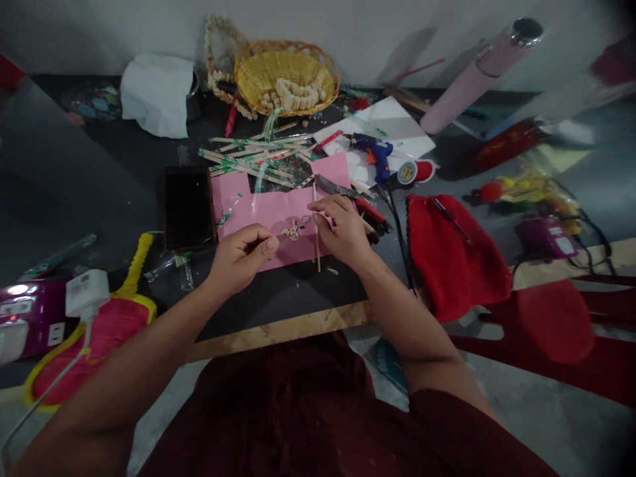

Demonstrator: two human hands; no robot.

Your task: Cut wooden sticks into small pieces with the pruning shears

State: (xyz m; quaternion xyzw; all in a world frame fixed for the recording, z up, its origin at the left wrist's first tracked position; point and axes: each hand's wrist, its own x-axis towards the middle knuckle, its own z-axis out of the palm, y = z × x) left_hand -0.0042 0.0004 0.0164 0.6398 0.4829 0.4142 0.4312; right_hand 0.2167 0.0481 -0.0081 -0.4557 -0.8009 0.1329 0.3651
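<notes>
My left hand [243,257] is closed at the left side of a pink paper sheet [268,202]. Its fingers are curled with the thumb against them, and whatever they may hold is hidden. Over the right part of the sheet, my right hand [342,228] has bent fingers, with a gap between thumb and forefinger. A thin wooden stick [318,255] passes beneath those fingers; I see no grip on it. Short cut stick pieces [291,232] lie in a small heap between my hands. Pliers with red handles [372,212] lie beyond my right hand.
Several wrapped chopsticks [248,162] lie behind the paper, before a yellow wicker basket [288,56]. A phone [187,207] is at left. A blue glue gun [378,157], a red thread spool [424,171], a red cloth [452,258] and a pink flask [462,96] stand or lie at right.
</notes>
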